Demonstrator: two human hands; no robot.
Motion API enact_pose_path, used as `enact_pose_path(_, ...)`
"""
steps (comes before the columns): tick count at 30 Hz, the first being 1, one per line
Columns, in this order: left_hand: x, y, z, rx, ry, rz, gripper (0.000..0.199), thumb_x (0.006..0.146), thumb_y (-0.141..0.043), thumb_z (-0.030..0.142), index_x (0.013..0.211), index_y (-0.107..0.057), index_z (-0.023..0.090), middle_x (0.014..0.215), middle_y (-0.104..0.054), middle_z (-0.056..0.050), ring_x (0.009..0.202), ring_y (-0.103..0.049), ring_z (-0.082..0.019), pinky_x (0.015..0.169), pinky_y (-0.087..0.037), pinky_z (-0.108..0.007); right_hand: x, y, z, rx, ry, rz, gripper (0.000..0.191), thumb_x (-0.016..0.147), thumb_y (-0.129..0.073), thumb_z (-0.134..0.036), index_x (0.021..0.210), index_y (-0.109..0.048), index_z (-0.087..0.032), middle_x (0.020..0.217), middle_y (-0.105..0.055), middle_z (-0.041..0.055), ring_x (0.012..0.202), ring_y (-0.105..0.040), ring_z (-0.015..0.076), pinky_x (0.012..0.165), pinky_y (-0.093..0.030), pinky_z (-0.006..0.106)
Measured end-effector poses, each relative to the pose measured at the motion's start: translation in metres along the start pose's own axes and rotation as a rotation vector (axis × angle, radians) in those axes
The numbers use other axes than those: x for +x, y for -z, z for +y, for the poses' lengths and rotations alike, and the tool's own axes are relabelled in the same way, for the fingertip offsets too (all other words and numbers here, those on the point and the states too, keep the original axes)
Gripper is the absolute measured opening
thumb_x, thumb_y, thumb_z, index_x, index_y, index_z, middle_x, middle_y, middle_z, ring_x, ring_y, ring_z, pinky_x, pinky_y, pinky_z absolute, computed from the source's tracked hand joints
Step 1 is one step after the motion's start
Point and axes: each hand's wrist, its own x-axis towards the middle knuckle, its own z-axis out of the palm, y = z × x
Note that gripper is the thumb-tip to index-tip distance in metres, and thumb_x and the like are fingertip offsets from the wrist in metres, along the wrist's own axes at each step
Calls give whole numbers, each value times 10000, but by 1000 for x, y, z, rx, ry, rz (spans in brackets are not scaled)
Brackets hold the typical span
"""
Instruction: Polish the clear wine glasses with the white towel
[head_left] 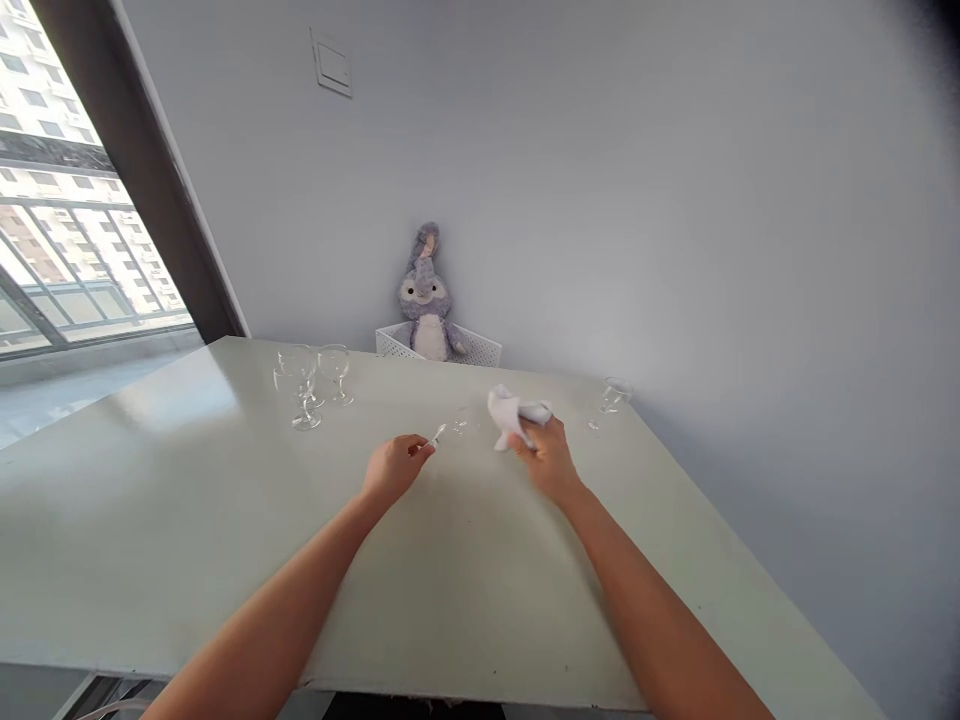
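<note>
Near the middle of the pale table, my left hand pinches the stem end of a clear glass, whose bowl points right and is hard to make out. Just right of that bowl, my right hand is closed on a crumpled white cloth. A small gap shows between cloth and glass. Several clear stemmed glasses stand together at the back left of the table. Another clear glass is near the right edge and looks tilted.
A grey plush toy sits in a white perforated basket behind the table's back edge. The grey wall bounds the back and right, with a switch on it. At the left is a window.
</note>
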Motion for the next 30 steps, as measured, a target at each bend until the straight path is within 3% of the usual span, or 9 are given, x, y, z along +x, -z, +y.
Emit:
enact_pose_path(2, -2, -3, 3, 14, -28, -19, 236, 793, -458, 363, 766, -643, 220, 638, -590, 8, 581, -517, -127, 518, -328, -226, -6, -8, -23, -174, 234, -98, 400, 843, -405, -444, 1141, -556, -223, 1044, -627, 57, 1133, -392, 287, 1002, -175, 495)
enact_pose_path(5, -12, -10, 11, 99, -329, 20, 188, 779, -486, 252, 668, -621, 183, 669, -586, -26, 630, -512, -133, 555, -348, -234, -12, -20, -45, -215, 385, -235, 367, 856, -427, -371, 1176, -526, -222, 1064, -624, 63, 1145, -378, 262, 1008, -163, 480)
enact_pose_path(8, -22, -16, 18, 167, -641, 108, 207, 822, -456, 242, 722, -627, 180, 710, -578, -55, 710, -502, -154, 617, -375, -256, -10, -22, -36, -65, 166, -223, 275, 868, -404, -309, 1038, -602, -222, 994, -642, 55, 946, -509, 218, 867, -342, 388)
enact_pose_path(10, -25, -18, 20, 162, -705, 153, 231, 850, -429, 286, 799, -631, 185, 709, -570, -55, 700, -492, -156, 608, -380, -263, -6, -19, -19, 176, -96, -218, 269, 857, -402, -323, 840, -643, -203, 817, -653, 32, 755, -553, 186, 690, -404, 317)
enact_pose_path(13, -26, -22, 21, 85, -681, 192, 243, 857, -421, 321, 840, -624, 188, 709, -562, -48, 672, -487, -146, 594, -381, -259, 0, -20, 3, 698, -445, -179, 296, 822, -432, -363, 667, -599, -175, 629, -598, 12, 598, -549, 161, 532, -395, 272)
enact_pose_path(18, -27, -31, 25, -121, -432, 221, 256, 844, -439, 318, 1043, -567, 221, 704, -534, -7, 628, -474, -119, 599, -390, -241, 3, -41, -7, 1284, -754, 161, 256, 771, -490, -438, 772, -579, -198, 776, -641, 45, 778, -594, 223, 588, -474, 317)
enact_pose_path(20, -28, -36, 28, -215, -338, 221, 346, 848, -426, 305, 1186, -479, 249, 731, -526, 4, 617, -466, -109, 602, -397, -235, -1, -48, -25, 1379, -737, 181, 308, 793, -442, -475, 878, -574, -210, 910, -639, 45, 885, -581, 225, 657, -485, 330)
enact_pose_path(24, -32, -50, 35, -399, -284, 229, 419, 881, -340, 258, 1298, -357, 289, 873, -521, -21, 697, -491, -113, 646, -425, -248, -16, -58, -61, 1348, -565, 59, 382, 837, -360, -498, 1067, -525, -242, 1100, -574, 36, 983, -535, 203, 765, -459, 336)
enact_pose_path(30, -44, -58, 44, -437, -355, 242, 410, 897, -282, 254, 1294, -371, 305, 974, -429, -57, 865, -496, -145, 756, -445, -309, -30, -72, -67, 1123, -489, 169, 231, 808, -481, -387, 961, -534, -223, 914, -585, 18, 829, -528, 161, 741, -429, 300)
